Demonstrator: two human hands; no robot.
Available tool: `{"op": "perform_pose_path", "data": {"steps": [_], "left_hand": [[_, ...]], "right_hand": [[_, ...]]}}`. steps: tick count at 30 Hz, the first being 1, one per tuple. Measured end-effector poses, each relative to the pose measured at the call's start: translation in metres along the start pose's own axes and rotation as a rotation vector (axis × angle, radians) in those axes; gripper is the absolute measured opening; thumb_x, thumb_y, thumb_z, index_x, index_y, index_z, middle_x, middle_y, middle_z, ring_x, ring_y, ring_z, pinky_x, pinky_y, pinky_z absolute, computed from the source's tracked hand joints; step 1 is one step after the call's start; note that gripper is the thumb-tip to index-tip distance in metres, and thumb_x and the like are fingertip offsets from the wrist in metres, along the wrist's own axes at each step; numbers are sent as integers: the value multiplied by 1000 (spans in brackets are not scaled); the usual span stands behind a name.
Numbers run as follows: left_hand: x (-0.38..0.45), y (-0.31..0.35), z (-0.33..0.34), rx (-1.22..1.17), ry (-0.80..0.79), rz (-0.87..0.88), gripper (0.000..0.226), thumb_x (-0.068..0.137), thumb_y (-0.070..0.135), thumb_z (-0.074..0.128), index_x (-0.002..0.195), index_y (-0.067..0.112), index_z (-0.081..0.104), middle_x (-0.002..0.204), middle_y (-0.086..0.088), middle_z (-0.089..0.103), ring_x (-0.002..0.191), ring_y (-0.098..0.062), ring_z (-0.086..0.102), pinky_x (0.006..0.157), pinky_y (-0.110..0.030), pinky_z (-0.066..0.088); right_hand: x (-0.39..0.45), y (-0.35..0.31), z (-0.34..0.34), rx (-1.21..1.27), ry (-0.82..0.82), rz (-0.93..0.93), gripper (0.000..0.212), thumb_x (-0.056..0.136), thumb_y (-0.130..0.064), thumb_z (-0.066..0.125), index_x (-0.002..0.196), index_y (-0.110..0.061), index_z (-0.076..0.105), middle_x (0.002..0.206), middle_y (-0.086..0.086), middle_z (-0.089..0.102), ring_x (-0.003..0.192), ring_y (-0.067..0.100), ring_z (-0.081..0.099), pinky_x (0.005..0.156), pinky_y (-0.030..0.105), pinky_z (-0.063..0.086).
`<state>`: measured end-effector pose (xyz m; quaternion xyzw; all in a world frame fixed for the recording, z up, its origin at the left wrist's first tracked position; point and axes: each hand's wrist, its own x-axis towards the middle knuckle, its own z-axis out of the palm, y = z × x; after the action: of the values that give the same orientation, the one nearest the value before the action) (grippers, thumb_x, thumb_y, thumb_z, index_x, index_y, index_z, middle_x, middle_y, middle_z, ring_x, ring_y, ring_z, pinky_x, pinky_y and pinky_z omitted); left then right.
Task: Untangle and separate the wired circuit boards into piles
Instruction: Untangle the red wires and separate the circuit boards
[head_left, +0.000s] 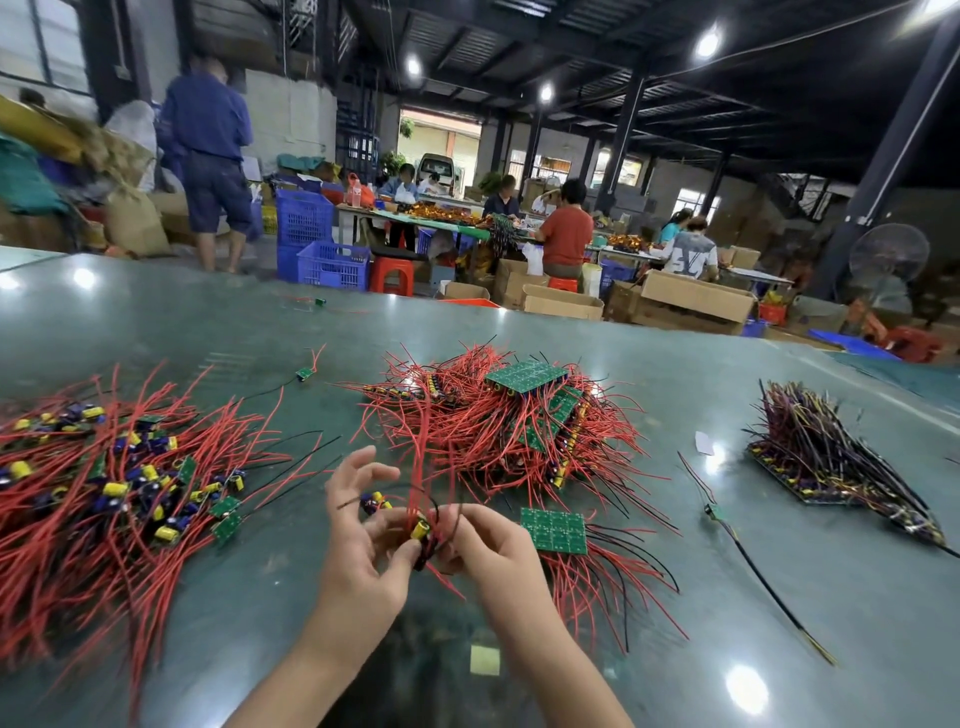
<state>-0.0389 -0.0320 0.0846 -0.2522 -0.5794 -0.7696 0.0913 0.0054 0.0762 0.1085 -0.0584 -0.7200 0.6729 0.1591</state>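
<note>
Green table (675, 374): left hand (358, 525) and right hand (488, 545) pinch a wired board (422, 530).

red-wired boards (498, 421) – tangled heap, mid-table

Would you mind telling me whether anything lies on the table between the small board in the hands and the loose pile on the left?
Nothing visible does. Both hands hold the small wired board, and the bare table runs from there to the left pile. Only that pile's own red wire ends reach into the gap.
</note>
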Motion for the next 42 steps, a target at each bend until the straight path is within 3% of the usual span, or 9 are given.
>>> {"op": "perform_pose_path", "data": {"steps": [4,9,12,16,20,26,31,36,42], "left_hand": [[1,-3,-4,119,-57,45,95,68,-30,58,129,35,27,123,-1,43,71,-5,62,75,-18,52],[6,-7,-6,-82,21,-91,95,69,-35,53,126,38,33,120,4,44,77,-6,64,74,-15,52],[4,-15,-10,-120,-29,-238,59,73,-18,64,113,25,57,109,0,62,87,-10,63,75,-14,52],[6,-16,-12,-267,-12,-419,14,61,6,71,75,10,72,78,-10,73,72,-17,68,61,-20,56],[7,-15,-12,-312,-3,-461,15,57,5,70,70,12,75,72,-5,73,65,-12,68,58,-19,55],[6,-10,-14,-294,-28,-456,53,29,45,94,74,20,77,74,-4,74,69,-10,68,61,-17,54],[6,-12,-15,-153,-34,-466,17,57,18,74,73,22,78,80,-2,75,77,-8,67,77,-22,49],[4,-11,-15,-148,-61,-460,17,61,16,71,76,21,79,82,-6,75,78,-9,67,75,-18,54],[7,-9,-15,-307,-67,-498,36,48,34,88,74,11,78,77,-10,74,70,-16,67,66,-18,56]], "right_hand": [[4,2,-5,17,-33,17,15,86,-5,63,76,-16,66,73,9,64,70,21,57,72,38,51],[5,4,-13,-98,-125,-23,28,74,1,75,84,-25,70,67,-8,68,64,2,60,64,17,50],[7,5,-9,-14,-42,-20,30,77,11,67,81,-18,67,68,-6,68,63,2,61,64,16,50],[7,6,-9,-7,-14,-16,22,78,8,68,81,-14,64,66,-7,69,60,-1,62,61,13,48],[3,6,-8,124,-15,26,16,75,6,71,85,-4,64,77,6,71,71,14,65,74,27,53],[0,4,-13,-80,8,-109,23,79,3,69,78,-20,70,70,-11,72,69,-1,66,67,15,50],[2,7,-10,-167,31,-134,32,77,6,69,74,-26,68,66,-18,69,70,-8,63,68,9,46],[3,6,-13,-205,-9,-146,35,78,5,69,72,-29,70,72,-11,67,70,-8,62,71,12,46],[4,3,-20,-177,-102,-118,13,85,2,63,90,-5,73,62,-17,67,62,-8,58,61,8,42]]}}
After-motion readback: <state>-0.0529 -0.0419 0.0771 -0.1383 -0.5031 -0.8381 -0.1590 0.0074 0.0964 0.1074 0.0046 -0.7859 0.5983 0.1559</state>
